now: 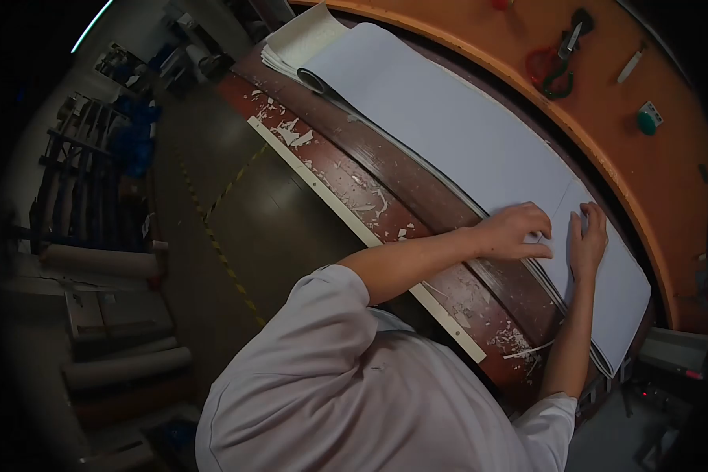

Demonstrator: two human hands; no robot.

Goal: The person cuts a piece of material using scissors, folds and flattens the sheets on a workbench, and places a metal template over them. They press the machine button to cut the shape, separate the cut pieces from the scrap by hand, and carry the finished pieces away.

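Shop side: dim room far to the left of the sheet stack (448,118), where we see a blue rack (75,177) with pale rolls (126,366) below it.
Floor: brown floor (279,212), left of the sheet stack, crossed by yellow-and-black tape (220,248).
Pale strip: a long pale strip (346,212) with small holes, on the near edge of our reddish-brown bench (393,161), left of the sheet stack and apart from it.
Scraps: white scraps (293,134) scattered between the pale strip and the sheet stack.
Sheet stack: long, pale layers lying lengthwise on the bench, their far end folded over into a curl; both our hands are at the nearer part.
Left hand: our left hand (518,234) is over the near-side edge of the sheet stack, fingers bent, thumb apart from the forefinger; we cannot tell whether the other fingers grip a layer.
Right hand: our right hand (588,242) is on top of the sheet stack, fingers close together, thumb held apart from them.
Orange surface: a curved orange surface (598,102) right of the sheet stack, bearing red- and dark-handled tools (558,67), a slim white tool (631,64) and a round green piece (647,121).
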